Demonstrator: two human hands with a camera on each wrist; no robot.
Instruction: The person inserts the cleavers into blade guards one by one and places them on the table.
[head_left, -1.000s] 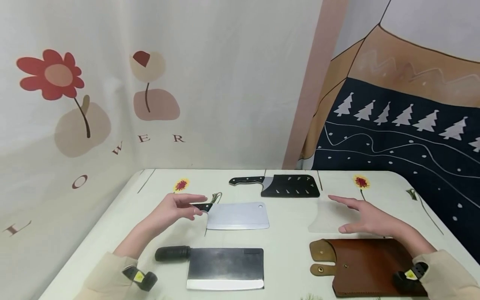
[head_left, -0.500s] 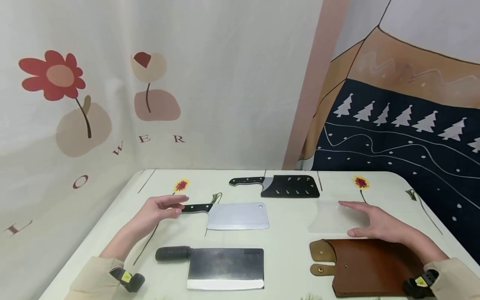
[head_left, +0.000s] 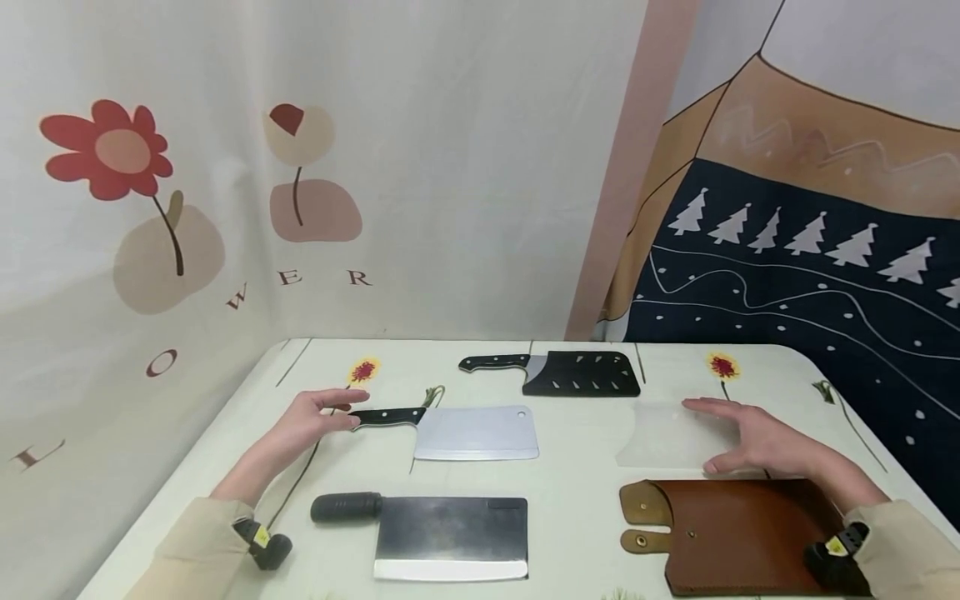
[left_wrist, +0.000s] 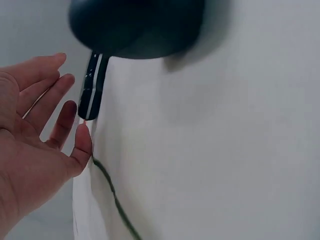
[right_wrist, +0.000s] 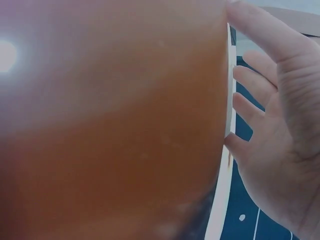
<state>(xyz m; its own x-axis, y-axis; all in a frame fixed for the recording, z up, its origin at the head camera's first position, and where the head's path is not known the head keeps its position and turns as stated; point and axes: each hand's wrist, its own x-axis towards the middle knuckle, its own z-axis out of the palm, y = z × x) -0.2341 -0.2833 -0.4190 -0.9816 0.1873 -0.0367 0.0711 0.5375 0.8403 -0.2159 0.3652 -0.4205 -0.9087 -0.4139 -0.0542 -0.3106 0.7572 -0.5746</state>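
In the head view, my left hand (head_left: 300, 423) is at the handle end of a silver cleaver (head_left: 476, 433), fingers spread and thumb apart. The left wrist view shows the black handle (left_wrist: 93, 90) just beyond the fingertips. My right hand (head_left: 768, 442) hovers with parted fingers at the right side of a translucent whitish blade cover (head_left: 652, 437), overlapping it in the head view. Nothing is in either hand. Below that hand lies a brown leather sheath (head_left: 738, 533) with two snap straps at its left end, partly hidden by the right wrist; it fills much of the right wrist view.
A large dark-bladed cleaver (head_left: 450, 533) with a black handle lies at the front left. Farther back is another cleaver (head_left: 495, 361), its blade in a black slotted cover (head_left: 581, 372). The white table (head_left: 570, 492) has printed flowers; curtains hang behind it.
My left hand has moved left along the silver cleaver's handle, uncovering it. My right hand has shifted right, away from the translucent cover's middle. The knives and covers have stayed put.
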